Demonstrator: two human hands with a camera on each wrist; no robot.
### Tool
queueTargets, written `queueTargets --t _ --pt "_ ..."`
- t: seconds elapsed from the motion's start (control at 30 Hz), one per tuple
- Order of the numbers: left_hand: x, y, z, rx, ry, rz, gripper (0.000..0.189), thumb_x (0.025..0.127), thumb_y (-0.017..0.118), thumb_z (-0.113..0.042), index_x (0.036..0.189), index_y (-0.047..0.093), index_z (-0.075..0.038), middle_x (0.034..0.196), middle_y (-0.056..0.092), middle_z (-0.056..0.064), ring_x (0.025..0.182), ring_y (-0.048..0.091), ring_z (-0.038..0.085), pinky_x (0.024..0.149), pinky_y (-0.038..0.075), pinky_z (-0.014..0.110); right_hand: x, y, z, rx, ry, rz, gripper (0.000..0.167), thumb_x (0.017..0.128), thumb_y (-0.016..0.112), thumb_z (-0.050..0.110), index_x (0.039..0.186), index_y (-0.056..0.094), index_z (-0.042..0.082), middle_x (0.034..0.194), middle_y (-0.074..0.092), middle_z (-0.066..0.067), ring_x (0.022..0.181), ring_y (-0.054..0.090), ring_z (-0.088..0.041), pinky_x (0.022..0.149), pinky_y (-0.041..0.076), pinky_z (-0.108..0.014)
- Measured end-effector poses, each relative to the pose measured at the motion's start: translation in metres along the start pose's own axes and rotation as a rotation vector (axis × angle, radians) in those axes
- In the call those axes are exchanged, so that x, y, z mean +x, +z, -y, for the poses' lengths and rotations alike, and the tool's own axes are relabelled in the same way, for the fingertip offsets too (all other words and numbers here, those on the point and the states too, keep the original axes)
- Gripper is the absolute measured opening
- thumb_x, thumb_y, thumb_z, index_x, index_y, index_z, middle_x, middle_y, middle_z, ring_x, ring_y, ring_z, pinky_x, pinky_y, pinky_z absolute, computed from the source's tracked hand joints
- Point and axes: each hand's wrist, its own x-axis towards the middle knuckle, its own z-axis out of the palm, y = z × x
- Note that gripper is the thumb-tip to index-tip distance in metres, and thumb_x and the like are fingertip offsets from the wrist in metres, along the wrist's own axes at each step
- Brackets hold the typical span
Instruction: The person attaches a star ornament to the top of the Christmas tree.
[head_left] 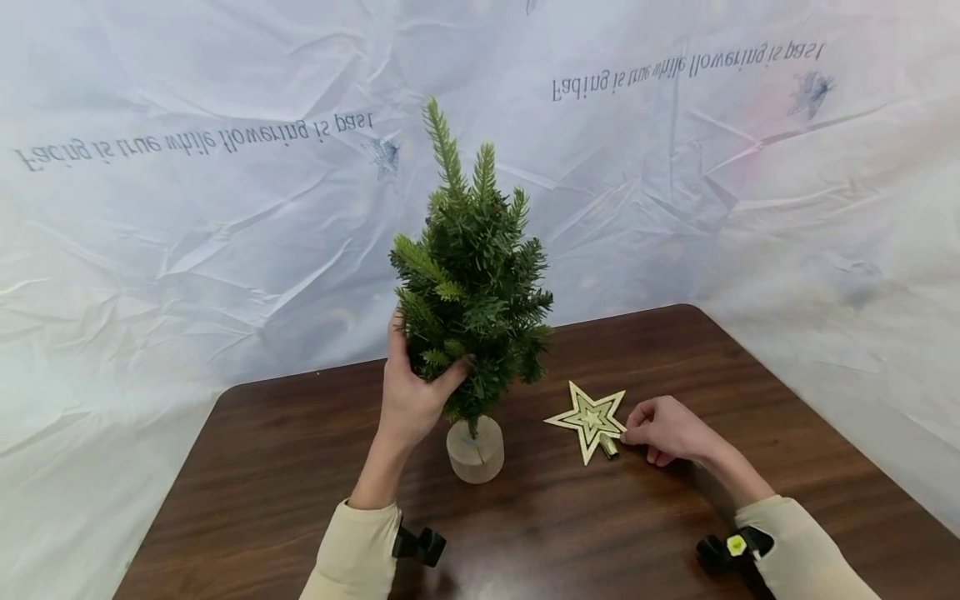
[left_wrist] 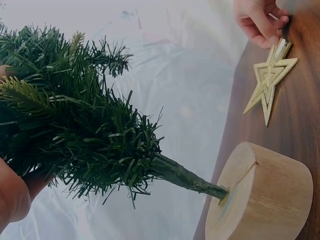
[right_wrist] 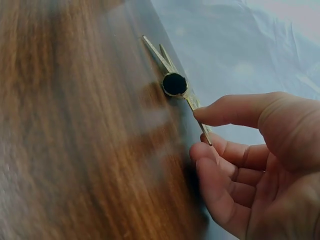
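A small artificial Christmas tree (head_left: 480,283) stands roughly upright on a round wooden base (head_left: 476,451). My left hand (head_left: 412,400) grips its lower branches from the left, thumb in front, the other fingers partly hidden by the needles. The tree's wrapped stem (left_wrist: 185,175) enters the base's top in the left wrist view. To the right, my right hand (head_left: 667,429) pinches one point of a gold star tree topper (head_left: 591,419) between thumb and finger. Seen edge-on in the right wrist view, the topper's round tube opening (right_wrist: 175,84) faces the camera.
The brown wooden table (head_left: 600,533) reaches under both forearms, its far edge just behind the tree. A pale wrinkled sheet (head_left: 225,225) with printed lettering hangs behind and at the sides. Black straps with small devices (head_left: 420,546) are on both wrists.
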Motion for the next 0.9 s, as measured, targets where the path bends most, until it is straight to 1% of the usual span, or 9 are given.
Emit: queueTargets --t 0.13,0.2,0.3,0.43,0.57,0.63,0.73,0.9 --pt "-0.002 0.0 0.001 -0.01 0.005 0.001 0.102 0.093 0.077 -0.016 0.172 0.012 -0.022 0.175 0.025 0.009 0.16 0.028 0.033 0.123 0.027 0.067 0.0 0.0 -0.004 0.053 -0.016 0.014 0.017 0.093 0.076 0.013 0.101 0.07 0.0 0.077 0.069 -0.008 0.061 0.066 -0.019 0.055 0.059 -0.036" --pt "-0.002 0.001 0.002 -0.022 0.011 0.001 0.102 0.093 0.077 -0.013 0.172 0.013 -0.024 0.174 0.027 0.007 0.159 0.03 0.031 0.123 0.028 0.066 0.0 -0.001 -0.005 0.086 -0.028 0.026 0.018 0.093 0.075 0.011 0.103 0.069 -0.003 0.08 0.072 -0.008 0.063 0.068 -0.019 0.056 0.06 -0.036" --pt "-0.002 0.001 0.003 -0.028 0.0 -0.002 0.102 0.093 0.076 -0.012 0.172 0.013 -0.025 0.174 0.025 0.005 0.161 0.027 0.03 0.124 0.026 0.066 0.001 -0.003 -0.006 0.132 -0.037 0.045 0.02 0.093 0.076 0.009 0.105 0.069 -0.006 0.083 0.075 -0.01 0.066 0.07 -0.02 0.058 0.061 -0.036" --pt "-0.002 0.0 0.003 -0.025 -0.001 -0.004 0.102 0.093 0.077 -0.013 0.172 0.012 -0.024 0.175 0.024 0.006 0.161 0.026 0.03 0.124 0.025 0.067 0.002 -0.006 -0.007 0.166 -0.05 0.072 0.024 0.094 0.076 0.007 0.11 0.069 -0.01 0.087 0.078 -0.012 0.069 0.073 -0.019 0.06 0.062 -0.035" --pt "-0.001 0.0 0.004 -0.027 0.03 -0.002 0.103 0.093 0.078 -0.014 0.172 0.013 -0.023 0.173 0.029 0.007 0.158 0.033 0.032 0.123 0.029 0.067 0.002 -0.007 -0.006 0.206 -0.061 0.101 0.029 0.095 0.074 0.006 0.115 0.069 -0.014 0.09 0.079 -0.014 0.074 0.075 -0.019 0.065 0.064 -0.035" --pt "-0.001 0.0 0.004 -0.025 0.031 -0.002 0.103 0.093 0.078 -0.014 0.172 0.012 -0.023 0.173 0.029 0.007 0.157 0.034 0.032 0.123 0.029 0.066 0.002 -0.008 -0.005 0.237 -0.076 0.106 0.031 0.096 0.072 0.004 0.118 0.068 -0.015 0.091 0.079 -0.015 0.076 0.076 -0.019 0.068 0.065 -0.036" --pt "-0.001 0.0 0.003 -0.013 0.011 -0.005 0.103 0.093 0.078 -0.015 0.172 0.011 -0.021 0.175 0.026 0.008 0.16 0.03 0.032 0.124 0.027 0.066 0.002 -0.009 -0.003 0.285 -0.11 0.097 0.032 0.097 0.07 0.002 0.121 0.065 -0.018 0.095 0.079 -0.018 0.08 0.077 -0.019 0.071 0.065 -0.036" --pt "-0.002 -0.001 0.002 0.004 -0.037 -0.012 0.104 0.093 0.077 -0.017 0.172 0.009 -0.017 0.176 0.019 0.011 0.162 0.023 0.035 0.125 0.022 0.069 0.003 -0.012 0.0 0.313 -0.165 0.048 0.034 0.098 0.07 0.0 0.125 0.063 -0.02 0.099 0.079 -0.021 0.084 0.078 -0.018 0.076 0.066 -0.036"
